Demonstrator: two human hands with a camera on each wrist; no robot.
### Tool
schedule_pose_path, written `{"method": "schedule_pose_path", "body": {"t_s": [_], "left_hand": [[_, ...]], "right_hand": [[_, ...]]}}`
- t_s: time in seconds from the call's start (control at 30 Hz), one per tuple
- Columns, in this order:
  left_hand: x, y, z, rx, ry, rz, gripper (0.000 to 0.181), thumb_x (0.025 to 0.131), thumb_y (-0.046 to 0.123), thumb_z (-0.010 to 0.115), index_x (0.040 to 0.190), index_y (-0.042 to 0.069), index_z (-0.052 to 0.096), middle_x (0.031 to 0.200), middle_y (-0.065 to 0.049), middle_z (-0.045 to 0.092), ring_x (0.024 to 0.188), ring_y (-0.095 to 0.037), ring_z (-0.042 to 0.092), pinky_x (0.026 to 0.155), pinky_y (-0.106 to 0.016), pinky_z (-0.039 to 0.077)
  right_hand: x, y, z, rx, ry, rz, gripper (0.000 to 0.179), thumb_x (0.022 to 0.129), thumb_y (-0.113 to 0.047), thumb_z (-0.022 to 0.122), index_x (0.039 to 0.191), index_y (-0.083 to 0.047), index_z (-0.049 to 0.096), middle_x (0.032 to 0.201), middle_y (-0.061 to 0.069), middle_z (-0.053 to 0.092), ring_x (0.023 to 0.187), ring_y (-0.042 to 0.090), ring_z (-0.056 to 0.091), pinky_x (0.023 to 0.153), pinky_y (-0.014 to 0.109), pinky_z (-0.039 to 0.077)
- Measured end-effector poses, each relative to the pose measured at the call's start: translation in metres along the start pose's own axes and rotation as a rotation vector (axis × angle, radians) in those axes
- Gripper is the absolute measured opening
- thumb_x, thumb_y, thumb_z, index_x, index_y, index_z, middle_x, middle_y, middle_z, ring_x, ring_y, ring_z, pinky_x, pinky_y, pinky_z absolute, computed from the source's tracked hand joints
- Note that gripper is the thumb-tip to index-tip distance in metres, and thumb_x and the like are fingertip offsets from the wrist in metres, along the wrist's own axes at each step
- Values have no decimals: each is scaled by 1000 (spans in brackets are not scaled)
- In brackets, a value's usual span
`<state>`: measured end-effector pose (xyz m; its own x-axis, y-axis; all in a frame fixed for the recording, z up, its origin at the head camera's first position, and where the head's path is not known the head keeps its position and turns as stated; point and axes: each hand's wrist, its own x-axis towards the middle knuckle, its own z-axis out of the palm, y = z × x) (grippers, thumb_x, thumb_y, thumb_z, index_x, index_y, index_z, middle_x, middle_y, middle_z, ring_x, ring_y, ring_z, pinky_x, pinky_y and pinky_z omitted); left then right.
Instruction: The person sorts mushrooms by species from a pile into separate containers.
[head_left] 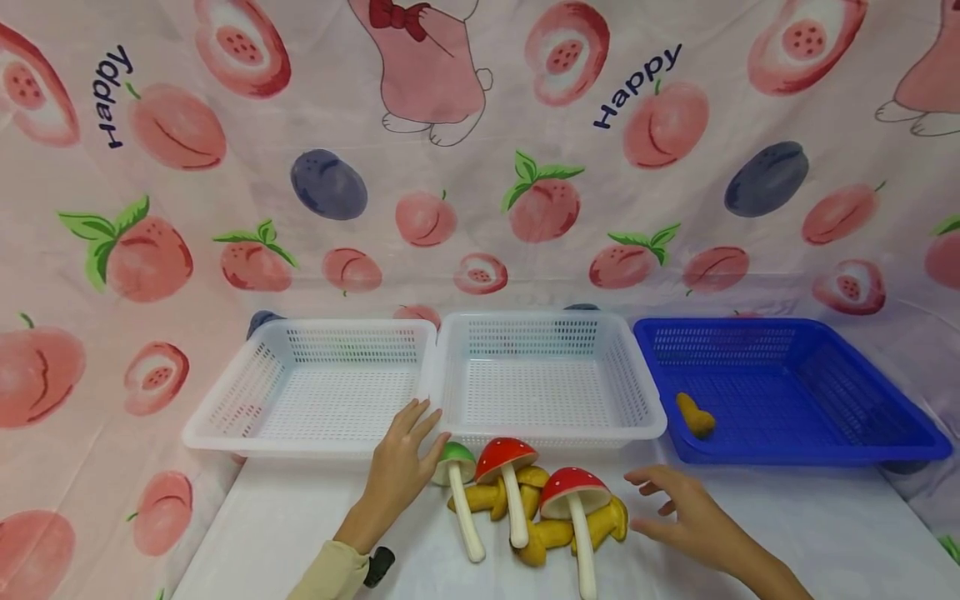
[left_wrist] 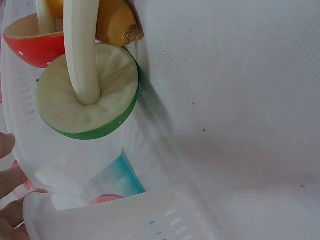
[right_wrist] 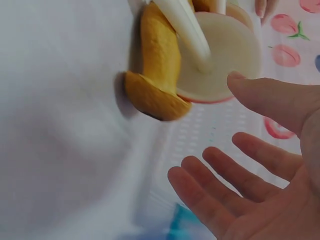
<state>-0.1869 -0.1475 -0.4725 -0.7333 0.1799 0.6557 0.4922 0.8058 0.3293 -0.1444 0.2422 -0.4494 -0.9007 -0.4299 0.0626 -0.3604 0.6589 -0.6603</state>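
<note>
The mushrooms on the desk (head_left: 262,521) are overlapping in a loose heap, so a hasty pull on any lower one could be sending its neighbours rolling. The right red mushroom (head_left: 581,525) is leaning over yellow-brown mushrooms (head_left: 544,534), and its domed cap could easily be tipping if knocked. The left hand (head_left: 397,467), at ten o'clock of the heap, is spreading its fingers released beside the green mushroom (head_left: 463,504); they could be snagging the left white basket (head_left: 300,446)'s rim, though contact is hard to tell. The right hand (head_left: 693,517), at three o'clock, is hovering with fingers parted and holding nothing.

The red and green caps are looking glossy, white-dotted on the reds, with pale hollow undersides; the slim, smooth stems could be slipping from a light pinch. The yellow-brown ones are showing stubby, dimpled, matte bodies. At two o'clock a blue basket (head_left: 757,455) of perforated plastic is holding one small yellow-brown piece (head_left: 696,417); at twelve a middle white basket (head_left: 555,434) is standing.
</note>
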Motion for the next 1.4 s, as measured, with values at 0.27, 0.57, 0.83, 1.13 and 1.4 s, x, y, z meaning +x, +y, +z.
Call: {"method": "schedule_pose_path", "body": {"t_s": [0.27, 0.57, 0.83, 1.13, 1.4], "left_hand": [[1, -1, 0, -2, 0, -1, 36, 82, 20, 75, 112, 0, 69, 124, -19, 59, 120, -36, 51, 89, -47, 49], [0, -2, 3, 0, 1, -2, 37, 81, 19, 76, 112, 0, 69, 124, -19, 59, 120, -36, 51, 89, -47, 49], [-3, 0, 3, 10, 3, 6, 37, 81, 20, 75, 112, 0, 69, 124, -20, 59, 120, -36, 51, 88, -48, 49], [-3, 0, 2, 19, 20, 19, 37, 81, 20, 75, 111, 0, 69, 122, -20, 60, 118, -37, 52, 88, -48, 49], [-2, -2, 2, 20, 18, 18, 37, 81, 20, 75, 112, 0, 69, 123, -20, 59, 119, -36, 52, 87, -48, 50]], "right_hand": [[3, 10, 21, 58, 30, -43, 53, 75, -26, 80, 116, -2, 57, 112, 15, 61, 91, 32, 60, 63, 25, 52], [9, 17, 46, 147, -8, 102, 57, 71, -26, 83, 116, -2, 57, 110, 13, 63, 87, 22, 60, 61, 24, 53], [5, 17, 51, 149, 87, 203, 48, 68, -25, 85, 107, -6, 64, 101, 4, 66, 81, 13, 58, 63, 22, 52], [0, 14, 38, 148, 91, 165, 43, 69, -20, 84, 105, -5, 66, 96, 4, 67, 79, 14, 60, 62, 22, 53], [-4, 8, 30, 75, 237, 31, 41, 64, -8, 85, 101, -5, 68, 91, 3, 67, 75, 6, 58, 58, 24, 55]]}}
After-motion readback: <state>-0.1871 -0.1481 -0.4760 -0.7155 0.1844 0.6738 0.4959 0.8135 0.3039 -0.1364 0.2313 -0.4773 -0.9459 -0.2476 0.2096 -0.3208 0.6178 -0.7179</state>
